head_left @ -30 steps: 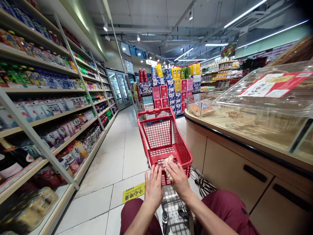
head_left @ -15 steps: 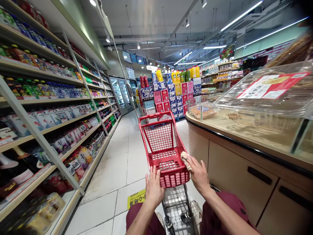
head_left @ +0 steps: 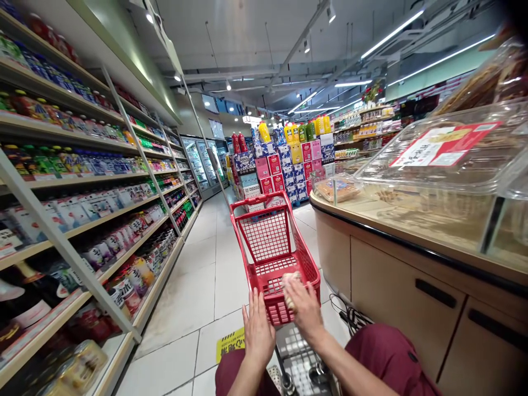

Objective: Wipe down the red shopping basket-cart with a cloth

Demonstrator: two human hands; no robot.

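A red plastic shopping cart [head_left: 268,236] with a grid basket stands right in front of me, its push handle at the far end. Against the near left corner of its basket rests my left hand [head_left: 259,330], fingers stretched out and flat, holding nothing. My right hand [head_left: 304,308] presses a crumpled pale cloth [head_left: 291,286] against the near rim of the basket, around the middle. Part of the cloth is hidden under the fingers. Below the basket, the cart's wheels show between my knees.
Drink shelves [head_left: 86,181] line the left side. A curved wooden counter [head_left: 371,264] with clear food boxes [head_left: 445,148] stands close on the right, black cables [head_left: 350,316] at its foot. Stacked cartons [head_left: 284,170] rise ahead. A yellow floor sign [head_left: 230,344] lies on the tiles.
My right hand has moved left with the cloth, from the basket's right side to the middle of its near rim. The left hand stays at the left corner.
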